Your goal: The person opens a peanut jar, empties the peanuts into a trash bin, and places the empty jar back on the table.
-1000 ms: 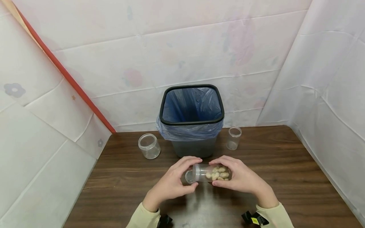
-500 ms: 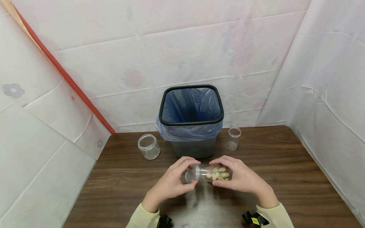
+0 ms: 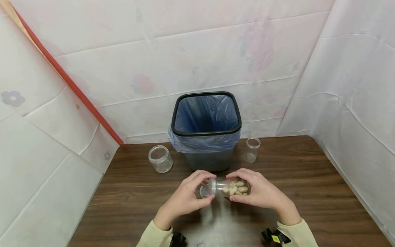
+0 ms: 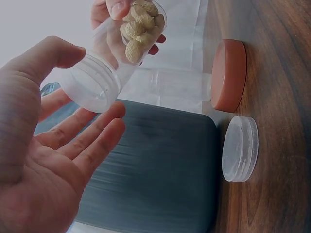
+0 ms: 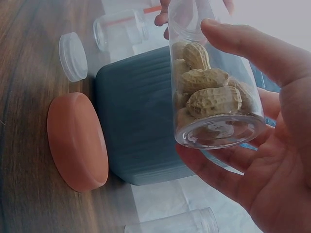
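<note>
A clear jar (image 3: 220, 187) with several unshelled peanuts (image 5: 204, 85) in it lies sideways between the two hands, above the table. My left hand (image 3: 187, 194) pinches its translucent screw lid (image 4: 92, 82) between thumb and fingertips. Around the base end curls my right hand (image 3: 260, 189), thumb on one side and fingers on the other. The peanuts sit toward the base. Below the jar, a loose clear lid (image 4: 240, 148) and a round terracotta-coloured piece (image 5: 77, 141) rest on the table; the latter is hidden in the head view.
Behind the hands stands a dark grey bin (image 3: 210, 160) with a blue liner (image 3: 205, 142) and black rim. A wide clear jar (image 3: 161, 159) is left of it, a narrower one (image 3: 252, 150) right. White cloth (image 3: 185, 61) hangs behind the wooden table (image 3: 123, 209).
</note>
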{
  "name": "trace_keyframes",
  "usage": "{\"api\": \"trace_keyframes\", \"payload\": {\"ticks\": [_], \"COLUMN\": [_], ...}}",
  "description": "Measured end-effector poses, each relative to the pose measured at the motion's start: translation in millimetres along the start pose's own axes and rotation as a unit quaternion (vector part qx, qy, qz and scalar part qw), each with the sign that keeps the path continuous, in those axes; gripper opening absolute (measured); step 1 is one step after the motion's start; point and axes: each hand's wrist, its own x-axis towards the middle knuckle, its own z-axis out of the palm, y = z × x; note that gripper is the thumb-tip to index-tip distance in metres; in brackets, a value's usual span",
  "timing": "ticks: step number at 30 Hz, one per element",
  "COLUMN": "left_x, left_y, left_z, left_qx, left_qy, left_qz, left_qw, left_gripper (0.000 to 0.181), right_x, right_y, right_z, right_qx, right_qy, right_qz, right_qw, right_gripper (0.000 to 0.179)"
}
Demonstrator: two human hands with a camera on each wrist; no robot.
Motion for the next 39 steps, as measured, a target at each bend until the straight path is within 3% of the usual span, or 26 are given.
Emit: {"api": "trace_keyframes", "payload": {"ticks": [6,15,27,39], "left_x": [-1.6,-2.0,-2.4,-1.6], "left_y": [0.4,-0.3,-7.0,-12.4], "left_z": [0.7,4.2,10.8,16.4], "left_qx": [-0.006,0.005,-0.026,-0.014], "left_qy": [0.002,0.014,0.005,-0.017], "left_qz": [-0.049,-0.082,-0.138,-0.193], "left_qw": [0.9988,0.9965,0.9901,0.9810], "left_gripper": [0.053,0.045,0.031,0.029], "right_x": [0.8,1.0,0.4,0.0], "right_y": [-0.2,-0.6,8.1,14.8], "right_z": [0.8,1.8,4.5,7.1], "right_qx": [-0.005,-0.004,-0.003,0.002], "right_qy": [0.000,-0.002,-0.015,-0.019], "right_qz": [0.003,0.004,0.020,0.030], "right_qw": [1.0000,1.0000,0.9997,0.9994], "right_gripper": [0.056,0.056,0.056,0.056]}}
